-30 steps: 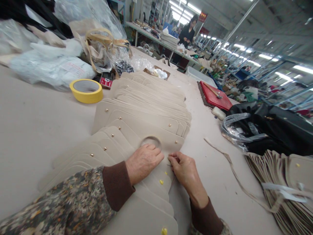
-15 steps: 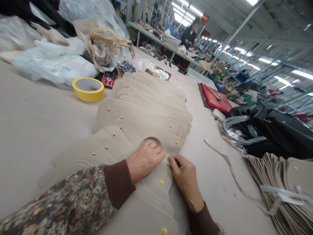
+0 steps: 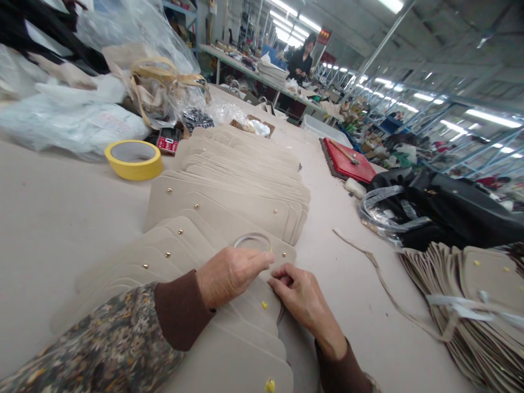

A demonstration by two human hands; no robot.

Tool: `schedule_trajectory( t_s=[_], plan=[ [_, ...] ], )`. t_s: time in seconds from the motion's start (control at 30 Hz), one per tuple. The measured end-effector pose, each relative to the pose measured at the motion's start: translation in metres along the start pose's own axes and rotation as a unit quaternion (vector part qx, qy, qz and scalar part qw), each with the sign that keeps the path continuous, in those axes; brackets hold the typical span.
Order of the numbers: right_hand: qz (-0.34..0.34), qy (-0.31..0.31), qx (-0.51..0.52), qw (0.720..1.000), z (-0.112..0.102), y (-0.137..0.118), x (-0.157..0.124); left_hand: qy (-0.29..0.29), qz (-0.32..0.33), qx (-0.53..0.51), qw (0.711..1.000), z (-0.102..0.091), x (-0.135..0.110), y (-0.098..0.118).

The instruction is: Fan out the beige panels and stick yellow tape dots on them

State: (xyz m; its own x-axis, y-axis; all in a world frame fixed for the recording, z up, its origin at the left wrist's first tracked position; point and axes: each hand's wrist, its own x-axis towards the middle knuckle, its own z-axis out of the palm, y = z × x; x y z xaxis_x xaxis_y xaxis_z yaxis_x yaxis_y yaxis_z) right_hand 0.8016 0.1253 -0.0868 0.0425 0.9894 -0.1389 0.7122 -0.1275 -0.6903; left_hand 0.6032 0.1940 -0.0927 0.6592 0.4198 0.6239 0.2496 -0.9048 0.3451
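Beige panels [image 3: 229,199] are spread in fanned layers down the middle of the worktable [image 3: 94,229], toward its far edge. Over them the left hand [image 3: 233,275] is held, fingers straightened beside a pale ring [image 3: 252,234]; any grip underneath can't be told. At the panels' right edge, the right hand [image 3: 301,297] is curled; whether anything is pinched can't be seen.

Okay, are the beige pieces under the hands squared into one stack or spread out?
Spread out: the beige pieces lie overlapped in staggered layers, so many separate edges and several gold-coloured studs show at once.
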Motion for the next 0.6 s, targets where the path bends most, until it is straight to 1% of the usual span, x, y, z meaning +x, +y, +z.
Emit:
schedule_trajectory(
  t_s=[0.1,0.17,0.23,0.33,0.4,0.47,0.6],
  plan=[
    [-0.069,0.100,0.075,0.990,0.002,-0.001,-0.003,0.011,-0.001,0.000,1.000,0.003,-0.002,0.002],
    [-0.139,0.154,0.081,0.975,0.003,-0.002,-0.005,-0.001,-0.009,0.018,1.000,0.004,-0.002,0.003],
    [-0.208,0.178,0.057,0.960,0.004,-0.003,-0.007,-0.015,-0.011,0.036,0.999,0.006,-0.003,0.004],
    [-0.279,0.177,0.019,0.944,0.006,-0.008,-0.006,-0.022,-0.009,0.040,0.999,0.009,-0.004,0.006],
    [-0.304,0.171,-0.004,0.937,0.007,-0.010,-0.005,-0.018,-0.002,0.029,0.999,0.011,-0.005,0.007],
    [-0.315,0.179,-0.027,0.932,0.010,-0.012,-0.004,-0.022,-0.002,0.015,1.000,0.012,-0.006,0.008],
    [-0.314,0.225,-0.082,0.919,0.015,-0.010,-0.005,-0.066,-0.033,-0.001,0.997,0.012,-0.006,0.009]
  ],
)
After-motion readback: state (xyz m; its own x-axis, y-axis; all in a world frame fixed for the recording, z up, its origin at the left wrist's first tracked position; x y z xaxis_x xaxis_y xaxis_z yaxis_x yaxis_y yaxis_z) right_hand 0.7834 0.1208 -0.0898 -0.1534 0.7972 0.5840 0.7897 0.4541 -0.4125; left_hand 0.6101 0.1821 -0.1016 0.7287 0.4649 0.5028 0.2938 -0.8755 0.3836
